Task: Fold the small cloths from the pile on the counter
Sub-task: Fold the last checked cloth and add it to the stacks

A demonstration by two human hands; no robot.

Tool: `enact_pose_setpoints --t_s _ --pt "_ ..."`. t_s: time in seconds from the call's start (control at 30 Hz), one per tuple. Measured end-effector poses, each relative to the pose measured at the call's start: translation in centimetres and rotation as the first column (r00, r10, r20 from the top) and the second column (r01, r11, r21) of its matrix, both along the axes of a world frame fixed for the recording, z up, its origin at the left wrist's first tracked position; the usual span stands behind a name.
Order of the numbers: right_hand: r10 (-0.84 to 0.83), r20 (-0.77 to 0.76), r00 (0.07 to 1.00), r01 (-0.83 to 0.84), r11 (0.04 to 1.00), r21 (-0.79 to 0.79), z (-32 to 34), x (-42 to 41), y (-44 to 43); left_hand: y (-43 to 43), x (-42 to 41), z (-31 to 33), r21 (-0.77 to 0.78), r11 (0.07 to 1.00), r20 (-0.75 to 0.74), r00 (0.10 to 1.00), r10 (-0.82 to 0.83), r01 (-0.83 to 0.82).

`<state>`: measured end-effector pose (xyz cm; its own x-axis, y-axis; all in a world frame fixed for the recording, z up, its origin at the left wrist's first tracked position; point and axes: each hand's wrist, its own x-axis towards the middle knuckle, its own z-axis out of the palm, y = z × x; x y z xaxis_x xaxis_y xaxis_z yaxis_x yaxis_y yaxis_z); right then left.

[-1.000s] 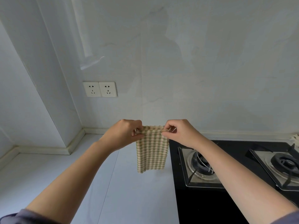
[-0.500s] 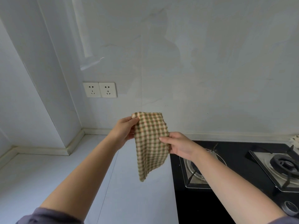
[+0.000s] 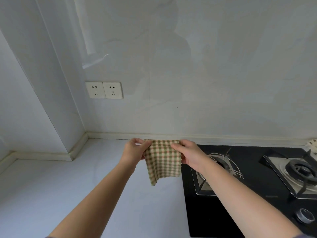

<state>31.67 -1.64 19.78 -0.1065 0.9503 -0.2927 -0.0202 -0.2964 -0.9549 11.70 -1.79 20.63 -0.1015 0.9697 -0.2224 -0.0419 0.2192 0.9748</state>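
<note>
Head view shows your left hand (image 3: 135,151) and right hand (image 3: 187,154) pinching the checked cloth (image 3: 163,160) at nine and three o'clock, stretching its top edge so it hangs flat for folding.

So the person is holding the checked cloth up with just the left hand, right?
Not quite: the head view shows both the left hand and the right hand holding the checked cloth up, one at each side of its top edge.
</note>
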Motion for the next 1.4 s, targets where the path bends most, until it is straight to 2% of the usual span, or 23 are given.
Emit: enact_pose_setpoints --t_s 0.07,0.13,0.17,0.2,0.27,0.33,0.43,0.5,0.57,0.67,0.73,0.83,0.93,1.07,1.23,1.4 --pt "-0.051 0.01 0.999 0.05 0.998 0.048 -0.1 0.0 0.0 -0.2 -0.2 0.0 0.076 0.997 -0.043 0.999 0.019 -0.015" --pt "0.005 0.133 0.991 -0.023 0.991 0.13 0.0 0.3 -0.2 -0.5 -0.5 0.2 0.159 0.979 -0.132 0.986 -0.105 0.126" --pt "0.043 0.224 0.974 -0.086 0.98 0.182 0.1 0.5 -0.3 -0.6 -0.6 0.3 0.184 0.961 -0.224 0.961 -0.164 0.207" --pt "0.062 0.315 0.947 -0.138 0.964 0.226 0.3 0.6 -0.4 -0.5 -0.7 0.3 0.209 0.941 -0.359 0.916 -0.178 0.265" --pt "0.037 0.454 0.89 -0.189 0.937 0.294 0.8 0.7 -0.6 -0.3 -0.9 0.3 0.278 0.895 -0.654 0.751 -0.089 0.349" --pt "-0.002 0.609 0.793 -0.256 0.907 0.336 1.3 0.8 -0.8 -0.2 -1.1 0.3 0.362 0.812 -0.78 0.626 -0.006 0.458" --pt "0.037 0.726 0.686 -0.395 0.857 0.329 1.9 0.9 -1.1 -0.3 -0.9 0.6 0.442 0.672 -0.813 0.582 0.021 0.594" --pt "0.103 0.706 0.701 -0.426 0.854 0.299 2.1 0.5 -1.2 -0.1 -0.6 0.9 0.493 0.617 -0.807 0.587 0.061 0.614" --pt "0.109 0.648 0.754 -0.395 0.863 0.315 2.1 0.1 -1.2 0.0 -0.4 0.9 0.489 0.668 -0.773 0.634 0.034 0.561" --pt "0.068 0.564 0.823 -0.304 0.891 0.336 2.0 0.3 -1.4 -0.5 -0.5 0.7 0.291 0.819 -0.692 0.7 -0.177 0.495" --pt "0.067 0.498 0.865 -0.256 0.912 0.322 2.1 0.8 -1.6 -0.7 -0.5 0.2 0.226 0.847 -0.666 0.711 -0.225 0.48" --pt "0.127 0.46 0.879 -0.273 0.924 0.266 2.3 1.5 -1.9 -0.6 -0.8 0.4 0.243 0.838 -0.69 0.695 -0.205 0.488" --pt "0.19 0.438 0.879 -0.321 0.914 0.249 2.6 1.2 -2.2 -0.8 -0.5 1.3 0.258 0.801 -0.642 0.715 -0.276 0.54" --pt "0.114 0.398 0.91 -0.258 0.907 0.332 3.0 1.0 -2.3 -1.4 -0.8 1.8 0.349 0.75 -0.631 0.733 -0.254 0.561" --pt "0.086 0.386 0.918 -0.238 0.899 0.367 2.9 1.5 -2.8 -1.9 -1.9 1.3 0.36 0.71 -0.769 0.624 -0.142 0.605" --pt "0.088 0.444 0.892 -0.274 0.886 0.374 2.7 1.8 -3.1 -1.6 -2.4 1.2 0.34 0.663 -0.852 0.518 -0.083 0.666"
